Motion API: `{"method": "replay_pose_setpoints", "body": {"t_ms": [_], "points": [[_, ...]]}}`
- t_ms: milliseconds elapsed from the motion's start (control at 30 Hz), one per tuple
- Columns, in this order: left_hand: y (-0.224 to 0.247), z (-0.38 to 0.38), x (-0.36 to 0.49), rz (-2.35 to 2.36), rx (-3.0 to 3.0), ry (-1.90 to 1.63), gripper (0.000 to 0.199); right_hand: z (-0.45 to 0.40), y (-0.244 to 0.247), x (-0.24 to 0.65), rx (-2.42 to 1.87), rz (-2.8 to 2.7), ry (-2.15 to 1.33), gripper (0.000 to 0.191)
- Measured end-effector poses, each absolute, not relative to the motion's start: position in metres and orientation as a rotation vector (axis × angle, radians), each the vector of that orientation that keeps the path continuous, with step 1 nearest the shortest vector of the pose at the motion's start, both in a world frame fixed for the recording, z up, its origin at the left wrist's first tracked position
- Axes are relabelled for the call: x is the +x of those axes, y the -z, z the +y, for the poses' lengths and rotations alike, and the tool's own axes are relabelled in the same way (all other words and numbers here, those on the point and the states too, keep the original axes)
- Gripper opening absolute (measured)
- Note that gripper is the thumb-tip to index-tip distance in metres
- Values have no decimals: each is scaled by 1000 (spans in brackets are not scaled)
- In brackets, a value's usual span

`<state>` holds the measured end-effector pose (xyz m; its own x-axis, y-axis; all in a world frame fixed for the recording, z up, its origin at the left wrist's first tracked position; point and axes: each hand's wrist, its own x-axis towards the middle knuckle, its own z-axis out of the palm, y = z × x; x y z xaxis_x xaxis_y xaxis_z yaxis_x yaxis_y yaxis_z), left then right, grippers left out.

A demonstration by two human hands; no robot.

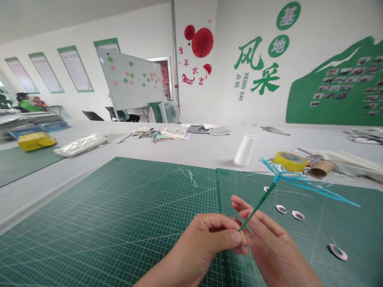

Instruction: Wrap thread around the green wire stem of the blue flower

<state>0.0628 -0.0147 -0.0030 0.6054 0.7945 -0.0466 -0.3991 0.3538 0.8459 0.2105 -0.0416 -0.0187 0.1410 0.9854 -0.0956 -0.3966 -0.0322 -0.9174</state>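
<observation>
Head view: my left hand is closed in a tight pinch, thumb pressed toward the fingertips, on the lower end of a slim green stem. The stem rises up and to the right out of that pinch and carries a blue woven-strip dragonfly at its top, with long strips reaching right over the mat. Holding it this low seems to keep the figure clear of my fingers, so I can see it whole. My right hand is half open, its fingers extended beside the stem, apparently steadying it; from here I cannot tell whether they truly grip it. Both hands hover above a green gridded cutting mat, probably laid down as a work surface. Small silver rings on a thin thread lie on the mat, just beyond my right hand. Past the mat's far edge sit a yellow tape roll, a brown cardboard tube and a white yarn cone.
</observation>
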Motion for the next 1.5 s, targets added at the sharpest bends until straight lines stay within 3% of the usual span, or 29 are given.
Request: {"method": "replay_pose_setpoints", "body": {"t_ms": [300, 567, 767, 1033, 1167, 1333, 1500], "points": [[1, -15, 61, 526, 1021, -860, 11, -44, 17, 208, -974, -746, -1335, 17], [16, -16, 71, 517, 958, -828, 7, -46, 18, 202, -927, -602, -1529, 47], [17, -16, 73, 456, 895, -793, 4, -48, 16, 201, -896, -633, -1469, 24], [7, -15, 67, 491, 795, -803, 10, -33, 21, 221, -1040, -550, -1166, 32], [7, -13, 65, 480, 779, -848, 9, -29, 29, 231, -1037, -343, -1078, 27], [6, -12, 62, 508, 802, -905, 8, -38, 19, 222, -1154, -492, -1008, 31], [3, -10, 61, 598, 843, -945, 8, -45, -8, 264, -975, -555, -679, 12]]}}
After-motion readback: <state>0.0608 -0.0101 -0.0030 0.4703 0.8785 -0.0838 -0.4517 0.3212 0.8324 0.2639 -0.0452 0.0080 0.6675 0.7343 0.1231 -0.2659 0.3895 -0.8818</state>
